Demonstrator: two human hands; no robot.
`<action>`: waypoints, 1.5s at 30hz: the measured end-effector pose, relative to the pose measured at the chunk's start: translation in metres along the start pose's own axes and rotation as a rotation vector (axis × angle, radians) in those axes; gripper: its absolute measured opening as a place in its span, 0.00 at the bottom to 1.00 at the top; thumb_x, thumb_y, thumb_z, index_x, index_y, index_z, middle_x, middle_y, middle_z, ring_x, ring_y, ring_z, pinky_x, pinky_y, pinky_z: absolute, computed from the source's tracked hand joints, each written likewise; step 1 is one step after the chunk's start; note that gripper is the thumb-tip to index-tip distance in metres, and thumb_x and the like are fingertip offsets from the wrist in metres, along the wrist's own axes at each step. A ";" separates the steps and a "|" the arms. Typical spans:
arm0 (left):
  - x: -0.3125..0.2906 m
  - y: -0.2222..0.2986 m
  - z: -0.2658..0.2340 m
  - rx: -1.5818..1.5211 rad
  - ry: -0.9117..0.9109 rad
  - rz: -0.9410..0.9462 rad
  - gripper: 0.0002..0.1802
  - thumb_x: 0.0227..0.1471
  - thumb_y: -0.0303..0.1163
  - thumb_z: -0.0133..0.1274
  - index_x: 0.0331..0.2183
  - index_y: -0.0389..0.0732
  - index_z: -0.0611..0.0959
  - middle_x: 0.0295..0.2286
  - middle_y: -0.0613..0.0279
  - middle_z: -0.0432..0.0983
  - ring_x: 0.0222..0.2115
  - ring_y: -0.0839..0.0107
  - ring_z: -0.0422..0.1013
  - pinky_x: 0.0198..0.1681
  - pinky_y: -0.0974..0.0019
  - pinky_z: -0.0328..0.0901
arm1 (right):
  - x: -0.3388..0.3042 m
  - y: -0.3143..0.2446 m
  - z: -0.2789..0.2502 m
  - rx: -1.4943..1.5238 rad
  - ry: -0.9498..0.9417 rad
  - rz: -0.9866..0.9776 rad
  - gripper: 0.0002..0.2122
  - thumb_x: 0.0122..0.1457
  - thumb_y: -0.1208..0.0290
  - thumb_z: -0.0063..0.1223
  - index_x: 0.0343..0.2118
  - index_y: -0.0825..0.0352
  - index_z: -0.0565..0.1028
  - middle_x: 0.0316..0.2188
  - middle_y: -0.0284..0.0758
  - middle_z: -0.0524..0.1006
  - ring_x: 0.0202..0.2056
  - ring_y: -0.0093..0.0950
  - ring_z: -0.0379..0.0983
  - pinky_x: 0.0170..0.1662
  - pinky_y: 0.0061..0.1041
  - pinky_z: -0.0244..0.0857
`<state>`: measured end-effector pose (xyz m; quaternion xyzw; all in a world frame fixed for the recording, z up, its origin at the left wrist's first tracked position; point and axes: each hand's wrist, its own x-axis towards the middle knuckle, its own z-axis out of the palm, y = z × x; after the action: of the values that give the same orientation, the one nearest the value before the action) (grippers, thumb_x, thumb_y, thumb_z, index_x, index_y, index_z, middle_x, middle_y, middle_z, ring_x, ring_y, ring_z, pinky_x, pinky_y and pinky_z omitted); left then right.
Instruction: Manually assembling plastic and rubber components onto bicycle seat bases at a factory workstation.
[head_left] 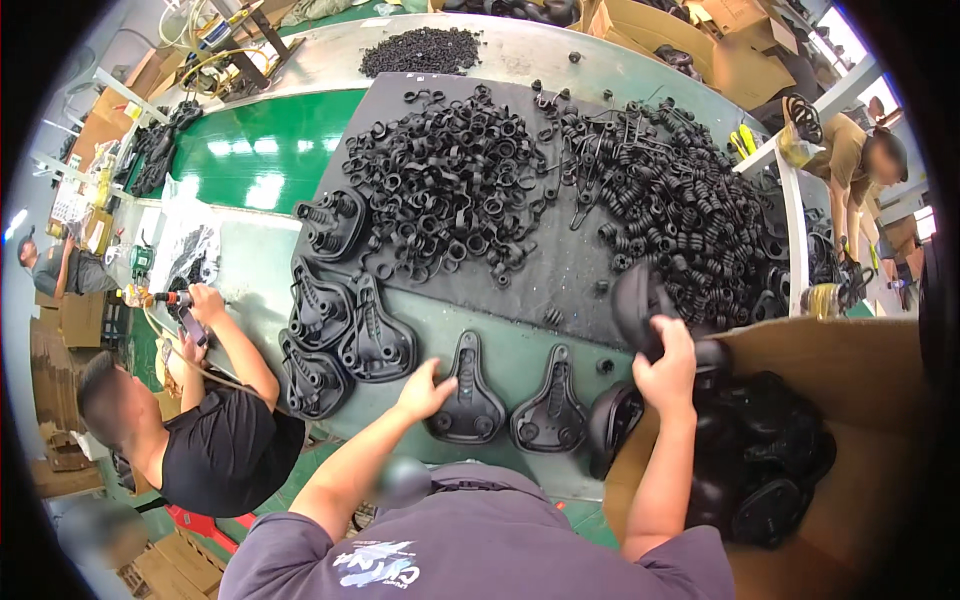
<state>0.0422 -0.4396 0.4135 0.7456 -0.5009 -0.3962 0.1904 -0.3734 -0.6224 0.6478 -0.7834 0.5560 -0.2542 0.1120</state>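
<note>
My right hand (667, 368) grips a black bicycle saddle (638, 303), raised beside the cardboard box. At the left edge of an upside-down saddle (468, 392), my left hand (427, 390) has its fingers apart; whether they touch the saddle is hard to tell. Another upturned saddle (550, 405) lies to its right, nose pointing away from me. Nearer the box, one more saddle (612, 425) rests tilted, partly behind my right forearm. Several saddles with hardware on their undersides (375, 340) are grouped on the left.
A cardboard box (830, 360) full of saddles stands at my right. Black ring clamps (450, 190) and coiled parts (680, 210) are heaped on a dark mat (500, 300). A co-worker (220, 440) at left holds a power tool (170, 298). A white post (793, 230) rises right.
</note>
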 end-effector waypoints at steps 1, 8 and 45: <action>0.009 0.001 0.002 -0.162 0.044 -0.180 0.34 0.63 0.46 0.63 0.60 0.32 0.75 0.47 0.49 0.83 0.49 0.59 0.78 0.55 0.56 0.70 | -0.020 -0.013 -0.006 0.060 -0.031 0.023 0.23 0.42 0.79 0.60 0.46 0.68 0.76 0.41 0.45 0.77 0.46 0.50 0.74 0.52 0.44 0.69; 0.024 0.001 -0.012 -0.857 0.103 -0.642 0.37 0.70 0.58 0.47 0.61 0.35 0.76 0.57 0.48 0.78 0.60 0.55 0.68 0.67 0.51 0.55 | -0.120 -0.046 -0.046 -0.179 -0.107 0.118 0.20 0.40 0.78 0.55 0.42 0.65 0.80 0.38 0.42 0.74 0.47 0.47 0.71 0.52 0.43 0.65; 0.096 -0.226 -0.352 0.640 0.548 -0.416 0.33 0.51 0.54 0.71 0.45 0.36 0.83 0.40 0.41 0.84 0.44 0.41 0.80 0.48 0.45 0.73 | -0.276 -0.084 0.053 -0.079 -0.510 0.397 0.19 0.55 0.70 0.66 0.49 0.71 0.80 0.50 0.48 0.79 0.51 0.49 0.78 0.56 0.41 0.73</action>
<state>0.4695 -0.4692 0.4376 0.9285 -0.3691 -0.0400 -0.0072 -0.3475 -0.3418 0.5658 -0.7020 0.6612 -0.0013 0.2646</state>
